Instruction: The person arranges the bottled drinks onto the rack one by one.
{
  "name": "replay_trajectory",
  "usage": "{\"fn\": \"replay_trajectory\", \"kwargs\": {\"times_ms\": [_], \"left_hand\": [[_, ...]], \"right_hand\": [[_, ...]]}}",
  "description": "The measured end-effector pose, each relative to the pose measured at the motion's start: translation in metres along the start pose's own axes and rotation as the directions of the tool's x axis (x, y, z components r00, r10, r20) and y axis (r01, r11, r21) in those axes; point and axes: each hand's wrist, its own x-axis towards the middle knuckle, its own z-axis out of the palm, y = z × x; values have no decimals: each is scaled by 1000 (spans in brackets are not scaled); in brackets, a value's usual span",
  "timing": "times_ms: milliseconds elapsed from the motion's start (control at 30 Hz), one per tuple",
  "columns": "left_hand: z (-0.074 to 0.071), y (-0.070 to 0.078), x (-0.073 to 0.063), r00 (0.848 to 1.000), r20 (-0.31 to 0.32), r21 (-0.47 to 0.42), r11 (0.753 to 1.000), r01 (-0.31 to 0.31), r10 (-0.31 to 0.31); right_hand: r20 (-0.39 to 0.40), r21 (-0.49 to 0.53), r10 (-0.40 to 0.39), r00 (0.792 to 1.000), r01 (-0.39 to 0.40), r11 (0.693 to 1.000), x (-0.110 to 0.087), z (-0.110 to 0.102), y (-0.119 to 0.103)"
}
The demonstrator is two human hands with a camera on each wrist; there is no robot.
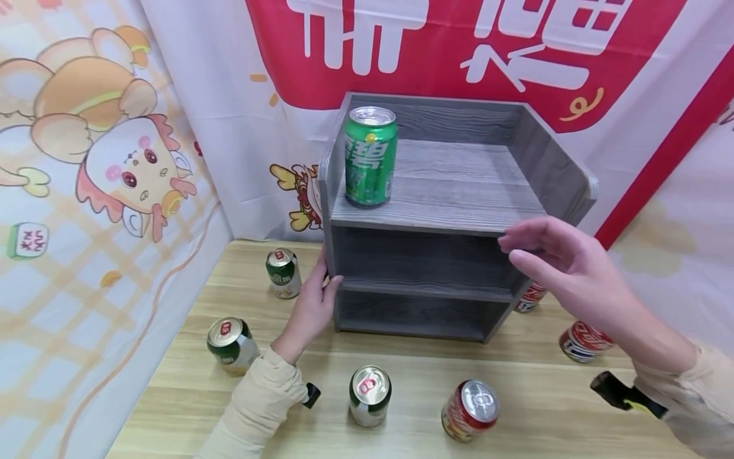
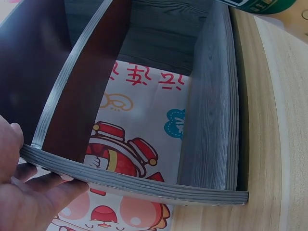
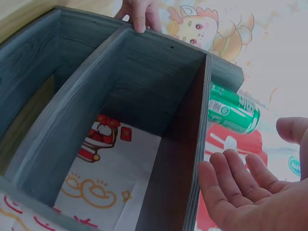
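Only the left hand (image 1: 309,307) grips the gray wood-grain shelf unit (image 1: 459,185)

The shelf unit stands on the desk (image 1: 424,364), and one green Sprite can (image 1: 371,159) is upright on top, close to the left side panel (image 1: 327,204). The left hand holds this panel, thumb at the front edge. The right hand (image 1: 576,264) is released, fingers loosely extended near the right side panel (image 1: 550,166); whether it touches, one cannot tell. Probably the shelf unit is stiff, bulky and rather heavy, so both side panels should be taken at equal height, keeping it level. The Sprite can, smooth and loose, may slide or topple; the best hold is around its middle.
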Motion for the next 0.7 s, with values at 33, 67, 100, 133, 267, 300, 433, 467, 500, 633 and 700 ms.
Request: {"fn": "replay_trajectory", "kwargs": {"times_ms": [33, 67, 100, 133, 267, 300, 433, 467, 500, 633, 700], "left_hand": [[0, 0, 0, 1000, 0, -1, 1000, -2, 2], [0, 1, 0, 1000, 0, -2, 1000, -5, 5], [0, 1, -1, 1000, 0, -2, 1000, -6, 6], [0, 1, -1, 1000, 1, -4, 1000, -5, 5], [-1, 2, -2, 1000, -4, -11, 1000, -6, 6], [-1, 1, -2, 1000, -5, -15, 1000, -7, 7], [0, -1, -1, 1000, -6, -24, 1000, -9, 8], [0, -1, -2, 1000, -7, -25, 1000, -7, 7], [1, -1, -2, 1000, -7, -28, 1000, -4, 4], [1, -2, -1, 1000, -4, -19, 1000, 2, -3], [0, -3, -2, 1000, -2, -18, 1000, 4, -4]], "right_hand": [[-11, 10, -5, 1000, 5, 1000, -3, -1, 3], [-24, 21, -12, 1000, 13, 1000, -6, -2, 6], [-36, 33, -18, 999, 19, 999, -9, -3, 9], [-48, 43, -21, 999, 23, 999, -12, -4, 12], [-98, 79, -21, 995, 29, 996, -26, -8, 28], [-115, 78, -16, 993, 25, 997, -29, -9, 32], [-177, 145, 16, 984, 10, 989, -43, -13, 49], [-193, 160, 24, 981, 7, 987, -46, -14, 53], [-209, 149, 32, 977, -1, 989, -49, -15, 57], [-260, 141, 61, 964, -24, 990, -58, -19, 73], [-282, 105, 72, 957, -44, 993, -61, -21, 81]]}}
